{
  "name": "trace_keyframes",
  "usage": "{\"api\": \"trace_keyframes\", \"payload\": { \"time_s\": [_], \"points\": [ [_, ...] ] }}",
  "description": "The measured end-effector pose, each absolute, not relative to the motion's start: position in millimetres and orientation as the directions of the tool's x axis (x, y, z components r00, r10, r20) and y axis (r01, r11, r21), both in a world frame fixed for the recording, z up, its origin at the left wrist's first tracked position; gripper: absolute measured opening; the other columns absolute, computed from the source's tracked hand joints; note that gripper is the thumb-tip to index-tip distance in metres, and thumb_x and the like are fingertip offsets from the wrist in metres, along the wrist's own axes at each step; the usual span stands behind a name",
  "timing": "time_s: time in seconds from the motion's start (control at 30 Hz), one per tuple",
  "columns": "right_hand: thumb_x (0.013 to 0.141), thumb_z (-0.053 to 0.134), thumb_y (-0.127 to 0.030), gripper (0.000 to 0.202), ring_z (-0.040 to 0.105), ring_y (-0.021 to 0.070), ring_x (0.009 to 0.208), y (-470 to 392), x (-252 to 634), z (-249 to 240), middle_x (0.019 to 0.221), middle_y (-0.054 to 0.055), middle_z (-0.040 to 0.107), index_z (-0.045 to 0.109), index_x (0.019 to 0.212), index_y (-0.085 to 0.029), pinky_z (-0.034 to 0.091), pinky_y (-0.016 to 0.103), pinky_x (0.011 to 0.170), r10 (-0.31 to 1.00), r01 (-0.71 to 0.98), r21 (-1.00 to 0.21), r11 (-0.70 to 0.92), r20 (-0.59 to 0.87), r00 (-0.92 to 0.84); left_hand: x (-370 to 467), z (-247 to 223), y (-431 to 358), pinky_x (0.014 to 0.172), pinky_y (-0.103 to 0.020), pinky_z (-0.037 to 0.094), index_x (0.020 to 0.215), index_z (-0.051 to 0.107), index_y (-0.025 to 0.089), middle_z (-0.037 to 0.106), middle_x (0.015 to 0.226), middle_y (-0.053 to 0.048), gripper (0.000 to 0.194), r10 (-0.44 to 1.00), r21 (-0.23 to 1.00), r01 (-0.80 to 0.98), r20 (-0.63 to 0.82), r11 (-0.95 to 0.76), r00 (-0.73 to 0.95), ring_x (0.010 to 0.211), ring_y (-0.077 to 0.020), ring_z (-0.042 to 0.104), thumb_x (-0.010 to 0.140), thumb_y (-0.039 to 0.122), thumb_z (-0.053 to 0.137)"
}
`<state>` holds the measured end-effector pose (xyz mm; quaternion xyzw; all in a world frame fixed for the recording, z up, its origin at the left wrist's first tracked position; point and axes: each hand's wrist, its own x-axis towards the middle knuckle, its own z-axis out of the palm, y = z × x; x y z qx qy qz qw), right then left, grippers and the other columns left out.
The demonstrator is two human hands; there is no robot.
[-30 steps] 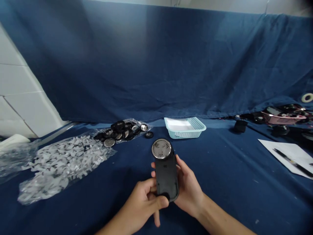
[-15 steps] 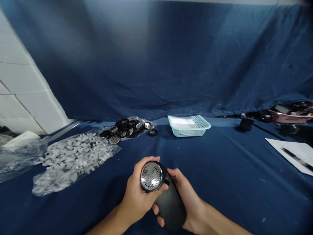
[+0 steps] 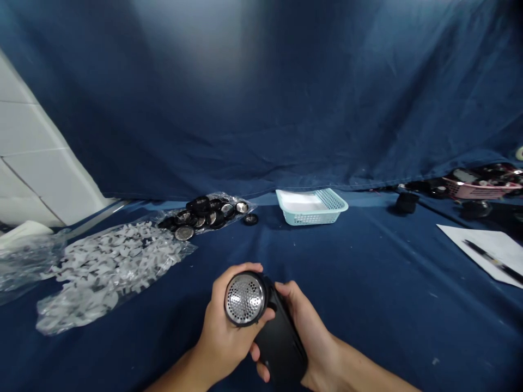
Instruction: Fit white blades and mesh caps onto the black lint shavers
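A black fabric shaver (image 3: 281, 343) with a round, perforated metal head is held between both hands, low in the middle of the view. My left hand (image 3: 226, 326) is closed around the head end, its thumb lying across just below the metal guard. Wrapped about the black body from the right is my right hand (image 3: 308, 337), with its thumb near the neck and fingertips showing on the left side. The shaver leans, head up and to the left. The underside of the head is hidden by the left hand.
Left lie a clear bag of grey-white plastic pieces (image 3: 118, 267) and a pile of round black caps with metal mesh (image 3: 204, 215). A light blue basket (image 3: 314, 218) stands behind the hands. Right are a black part (image 3: 406, 202), paper with a pen (image 3: 490, 258) and a pink basket (image 3: 478, 189).
The view has shifted slightly, so the background things sit a little further left. Both hands keep their hold on the shaver, whose head now shows slightly further left.
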<state>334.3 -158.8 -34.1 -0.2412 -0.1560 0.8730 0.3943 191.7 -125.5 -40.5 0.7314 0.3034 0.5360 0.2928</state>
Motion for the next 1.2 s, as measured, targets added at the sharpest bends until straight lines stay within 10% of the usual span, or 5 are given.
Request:
{"api": "trace_keyframes", "payload": {
  "time_s": [0.5,0.87,1.2],
  "points": [
    [0.091,0.026,-0.060,0.063,0.058,0.0150,0.051,-160.0,335.5,-29.4,0.065,0.008,0.064,0.064,0.091,-0.010,0.044,0.024,0.051,0.843,-0.653,-0.541,-0.530,-0.260,-0.470,187.8,-35.7,-112.5,0.101,-0.048,0.044,0.124,0.043,0.025,0.055,0.123,-0.010,0.061,0.720,0.698,0.188,0.644,-0.691,0.257,0.114,-0.0279,0.057,0.073,0.023,0.077],
    [0.089,0.046,-0.031,0.043,0.058,0.0126,0.075,-167.7,341.6,-22.2,0.118,0.008,0.063,0.055,0.130,-0.019,0.047,0.027,0.074,0.974,-0.610,-0.765,-0.206,-0.102,-0.201,181.8,-32.7,-103.8,0.098,-0.050,0.043,0.128,0.038,0.020,0.048,0.127,-0.015,0.060,0.536,0.470,0.261,0.778,-0.843,0.329,0.122,-0.0288,0.047,0.076,0.012,0.067],
    [0.091,0.045,-0.040,0.041,0.062,0.0177,0.079,-166.3,336.7,-20.3,0.099,0.011,0.067,0.062,0.116,-0.013,0.050,0.028,0.065,0.940,-0.674,-0.666,-0.319,-0.134,-0.313,180.9,-29.0,-111.4,0.100,-0.053,0.042,0.133,0.035,0.018,0.043,0.133,-0.017,0.065,0.521,0.409,0.340,0.769,-0.847,0.372,0.124,-0.0313,0.044,0.075,0.014,0.064]
  ]
}}
